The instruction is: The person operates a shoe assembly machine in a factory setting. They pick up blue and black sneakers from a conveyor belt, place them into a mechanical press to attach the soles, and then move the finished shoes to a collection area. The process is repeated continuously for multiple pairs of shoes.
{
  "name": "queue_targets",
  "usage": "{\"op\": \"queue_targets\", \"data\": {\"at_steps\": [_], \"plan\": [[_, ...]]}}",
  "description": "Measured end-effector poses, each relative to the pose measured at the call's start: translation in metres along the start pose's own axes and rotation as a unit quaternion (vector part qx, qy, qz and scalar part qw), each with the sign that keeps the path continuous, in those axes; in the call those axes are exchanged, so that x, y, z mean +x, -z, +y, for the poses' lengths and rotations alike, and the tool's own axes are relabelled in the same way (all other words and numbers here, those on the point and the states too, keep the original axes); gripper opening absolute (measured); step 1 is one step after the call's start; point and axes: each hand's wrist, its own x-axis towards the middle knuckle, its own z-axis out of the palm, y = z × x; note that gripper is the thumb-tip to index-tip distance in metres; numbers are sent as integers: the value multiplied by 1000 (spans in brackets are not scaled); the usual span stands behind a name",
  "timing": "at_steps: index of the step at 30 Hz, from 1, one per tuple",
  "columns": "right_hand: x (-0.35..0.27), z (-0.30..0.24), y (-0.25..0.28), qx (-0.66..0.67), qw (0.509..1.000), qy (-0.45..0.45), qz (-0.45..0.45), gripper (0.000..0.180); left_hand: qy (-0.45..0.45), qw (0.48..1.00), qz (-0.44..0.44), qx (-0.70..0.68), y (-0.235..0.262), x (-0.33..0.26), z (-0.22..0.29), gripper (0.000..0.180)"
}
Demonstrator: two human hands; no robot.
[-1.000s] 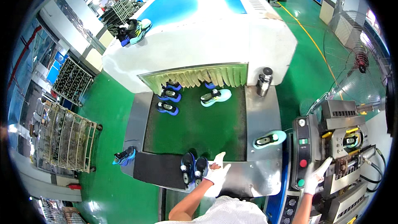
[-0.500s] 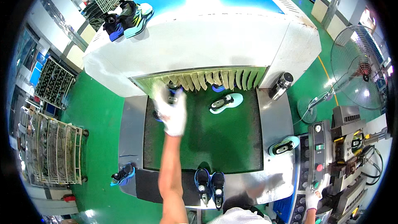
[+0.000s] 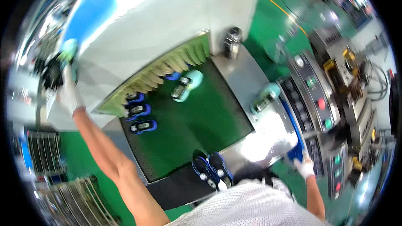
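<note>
Shoes [image 3: 52, 74], upper left, overlap my left grip [image 3: 70, 94]. I can't tell how closed it or my right grip [image 3: 305, 167] is.

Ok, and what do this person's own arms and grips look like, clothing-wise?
The left grip and right grip are both white-gloved, ending at the wrist; the left cuff has a thin darker edge. The left forearm and right forearm show no sleeves. A white mesh-textured top covers the torso. Blur hides finer glove detail.
</note>
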Motion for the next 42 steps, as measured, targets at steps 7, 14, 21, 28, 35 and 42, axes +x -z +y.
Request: {"op": "queue_targets", "data": {"at_steps": [7, 14, 21, 28, 35, 42], "plan": [[-19, -74, 34, 141, 989, 14, -41, 79, -76, 989, -114, 64, 0, -289, -70, 54], [-15, -68, -8, 229, 968, 75, -68, 82, 169, 847, -501, -58, -84, -597, -49, 45], [16, -111, -50, 447, 891, -10, -78, 95, -245, 723, -622, -171, -160, -742, -111, 55], [58, -125, -127, 384, 871, -253, 172, 97, -444, 669, -570, -178, -195, -673, -51, 26], [48, -115, -99, 472, 825, -268, 155, 87, -298, 765, -570, 42, -287, -601, 67, 81], [-29, -45, -34, 870, 432, -222, 81, 23, -243, 699, -670, -68, -299, -643, 51, 61]]}}
